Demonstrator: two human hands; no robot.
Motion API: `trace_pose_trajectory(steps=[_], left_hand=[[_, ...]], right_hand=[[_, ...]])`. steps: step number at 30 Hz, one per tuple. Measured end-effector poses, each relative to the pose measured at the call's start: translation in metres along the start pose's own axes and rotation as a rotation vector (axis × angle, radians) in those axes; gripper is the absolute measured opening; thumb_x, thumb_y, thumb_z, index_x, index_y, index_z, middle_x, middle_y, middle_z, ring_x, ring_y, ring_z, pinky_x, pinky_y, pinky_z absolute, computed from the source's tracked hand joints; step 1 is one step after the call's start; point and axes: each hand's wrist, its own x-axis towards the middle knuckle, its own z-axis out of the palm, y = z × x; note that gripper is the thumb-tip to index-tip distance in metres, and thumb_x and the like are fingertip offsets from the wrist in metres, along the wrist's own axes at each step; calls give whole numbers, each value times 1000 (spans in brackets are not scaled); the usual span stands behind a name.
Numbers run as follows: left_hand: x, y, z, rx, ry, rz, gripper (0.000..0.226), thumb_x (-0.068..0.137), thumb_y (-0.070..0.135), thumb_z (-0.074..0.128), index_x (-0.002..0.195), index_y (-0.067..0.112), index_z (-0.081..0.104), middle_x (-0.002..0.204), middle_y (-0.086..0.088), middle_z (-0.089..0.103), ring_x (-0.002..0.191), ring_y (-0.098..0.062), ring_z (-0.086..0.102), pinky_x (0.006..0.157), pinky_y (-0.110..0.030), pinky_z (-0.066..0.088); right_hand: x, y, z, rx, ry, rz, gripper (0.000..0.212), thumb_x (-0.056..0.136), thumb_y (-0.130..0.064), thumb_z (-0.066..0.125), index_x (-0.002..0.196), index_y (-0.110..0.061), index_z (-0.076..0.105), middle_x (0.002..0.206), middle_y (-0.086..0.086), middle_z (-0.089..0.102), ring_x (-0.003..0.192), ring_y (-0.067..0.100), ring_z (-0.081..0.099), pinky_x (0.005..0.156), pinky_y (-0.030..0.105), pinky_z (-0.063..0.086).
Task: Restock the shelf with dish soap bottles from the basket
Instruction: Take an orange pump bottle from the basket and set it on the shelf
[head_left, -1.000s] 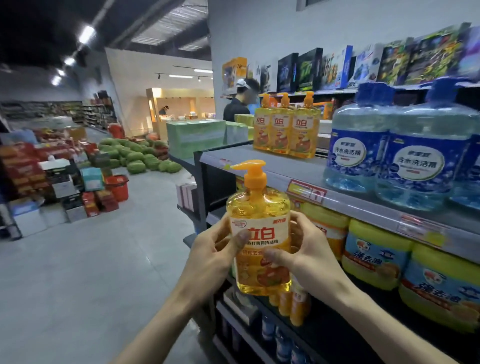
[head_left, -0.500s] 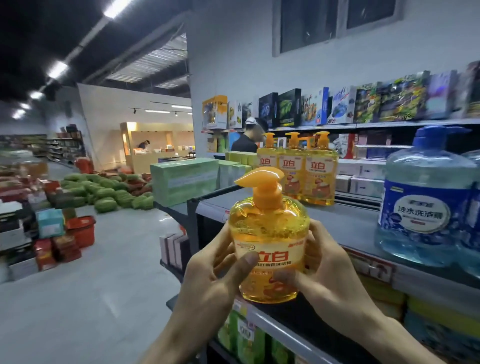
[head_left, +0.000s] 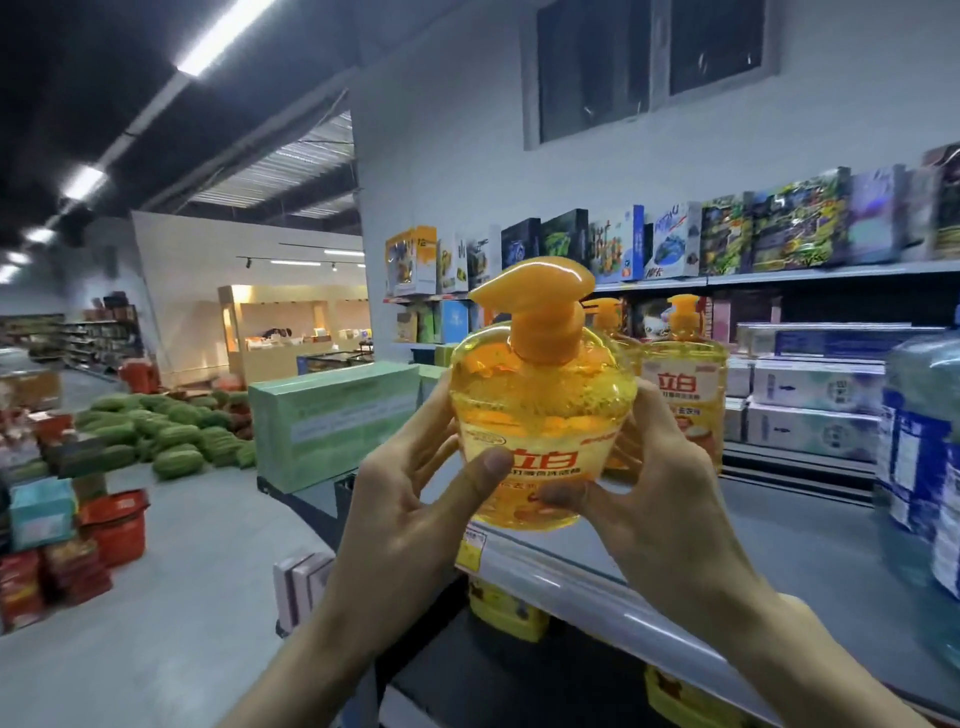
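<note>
Dish soap bottle: upright over shelf edge, likely for level set-down.
Left hand: fingers curled round side, thumb on label.
Right hand: same grip, opposite side.

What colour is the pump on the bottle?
Orange, on the pump of the bottle, head view.

Glossy clear-plastic dish soap bottle w/ shiny orange pump, smooth grey shelf, prob. metal, glossy cardboard boxes
</note>
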Motion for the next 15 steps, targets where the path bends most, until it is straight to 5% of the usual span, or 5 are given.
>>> trace_pose_trajectory(steps=[4, 15], left_hand=[[31, -35, -8, -69, -4, 43, 53, 101, 23, 67, 151, 9, 54, 138, 3, 72, 128, -20, 68, 101, -25, 56], [99, -136, -29, -253, -159, -43, 41, 104, 28, 64, 143, 19, 59, 129, 1, 76, 120, -18, 73, 99, -33, 60]], right_hand=[[21, 28, 19, -153, 81, 47, 86, 71, -22, 97, 140, -30, 46, 114, -25, 70, 103, -5, 71, 79, 15, 60], [62, 83, 60, -308, 121, 273, 76, 74, -15, 96, 134, -25, 50, 104, -16, 75, 93, 1, 75, 75, 27, 65]])
